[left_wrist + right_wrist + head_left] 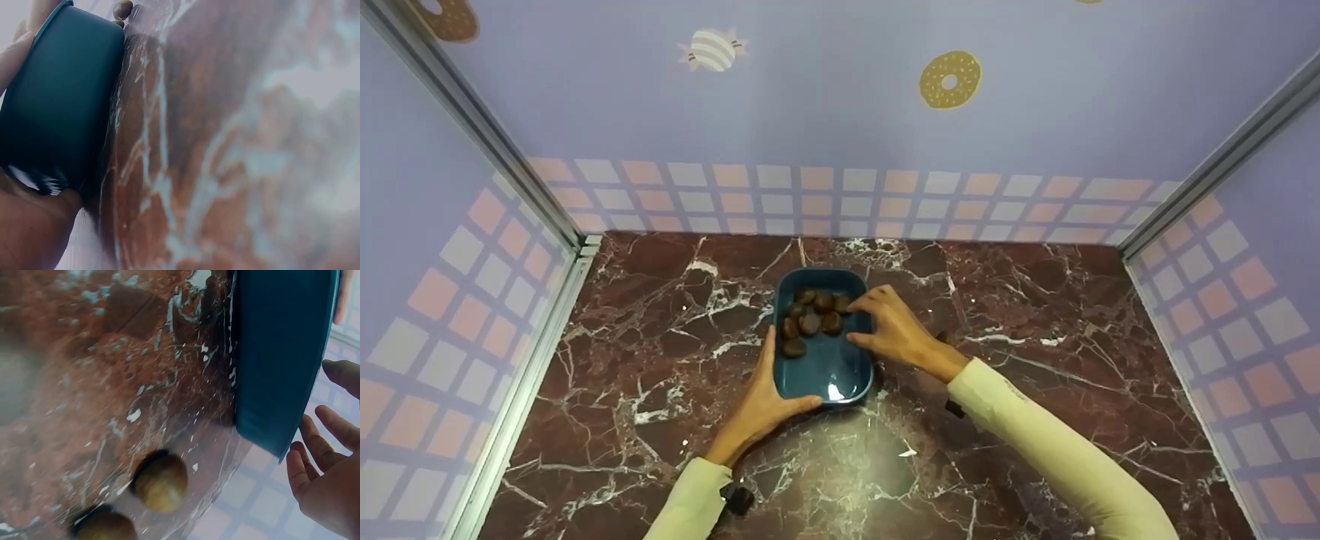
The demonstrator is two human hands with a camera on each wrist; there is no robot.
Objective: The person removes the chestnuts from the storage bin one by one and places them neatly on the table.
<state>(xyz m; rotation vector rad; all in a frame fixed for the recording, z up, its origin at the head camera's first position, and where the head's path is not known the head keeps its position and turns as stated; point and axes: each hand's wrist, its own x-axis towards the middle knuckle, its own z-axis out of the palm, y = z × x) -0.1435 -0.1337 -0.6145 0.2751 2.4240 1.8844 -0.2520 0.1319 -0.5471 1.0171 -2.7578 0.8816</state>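
Note:
A dark teal rectangular dish [823, 375] sits on the marbled surface, with several brown chestnuts [810, 324] clustered toward its far end. My left hand [765, 401] holds it by the left side and near end, thumb along the near rim. Over the right rim reaches my right hand [896, 330], its thumb and forefinger apart. The forefinger is right at a chestnut [842, 303] near the dish's right wall. From the right wrist view, the fingers of that hand [332, 478] hang loosely bent by the rim, and the dish's contents are hidden behind its wall.
Beside the dish, two more chestnuts lie on the marbled surface, one [161, 482] nearer it and another [106, 527] cut by the frame's lower edge. Patterned panels enclose the surface at the back [840, 112], left [450, 247] and right [1245, 300].

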